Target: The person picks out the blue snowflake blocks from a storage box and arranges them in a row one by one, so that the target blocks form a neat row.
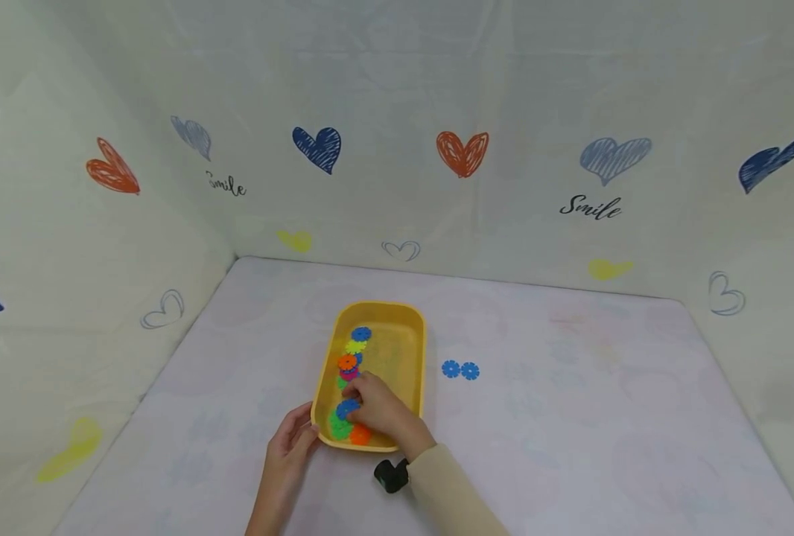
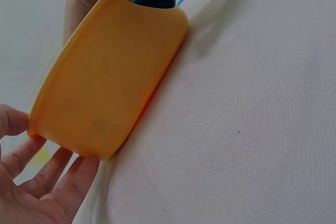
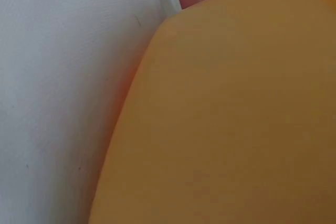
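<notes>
A yellow plastic tray (image 1: 407, 335) with a raised rim stands on the table. Notched plastic discs in several colours lie along its left side, among them a green disc (image 1: 339, 426), an orange disc (image 1: 360, 435) and a yellow disc (image 1: 355, 347). My left hand (image 1: 291, 445) grips the tray's near left corner, thumb by the rim and fingertips against the outer wall, as the left wrist view shows. Reaching into the tray, my right hand (image 1: 380, 406) pinches a blue notched disc (image 1: 347, 409) with curled fingers. The tray wall hides those fingers from the right wrist view.
Two blue discs (image 1: 460, 370) lie side by side on the table (image 1: 571, 417), right of the tray. By the right sleeve is a black wrist device (image 1: 390, 476). A pale curtain (image 1: 397, 97) printed with hearts surrounds the table.
</notes>
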